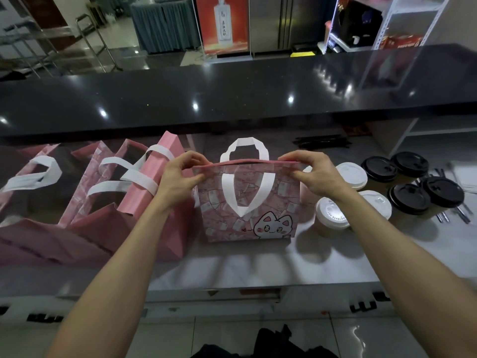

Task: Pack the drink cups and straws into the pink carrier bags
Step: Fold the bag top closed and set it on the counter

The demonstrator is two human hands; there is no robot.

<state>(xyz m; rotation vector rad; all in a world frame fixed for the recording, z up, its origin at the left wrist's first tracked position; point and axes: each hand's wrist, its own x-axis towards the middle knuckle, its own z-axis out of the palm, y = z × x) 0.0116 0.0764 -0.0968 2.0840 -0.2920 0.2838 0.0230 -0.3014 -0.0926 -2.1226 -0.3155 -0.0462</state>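
A pink carrier bag (273,202) with a white cat print and white handles stands upright at the middle of the grey worktop (258,264). My left hand (178,177) pinches its top rim at the left corner, and my right hand (317,174) pinches the rim at the right corner. The rim looks nearly closed. To the right stand white-lidded cups (333,211) and black-lidded cups (407,200). Dark straws (322,143) lie at the back right of the worktop.
Several other pink bags (144,200) with white handles stand crowded on the left, one leaning against my left wrist. A raised black counter (232,94) runs across behind the worktop. More straws (462,213) lie beside the black-lidded cups.
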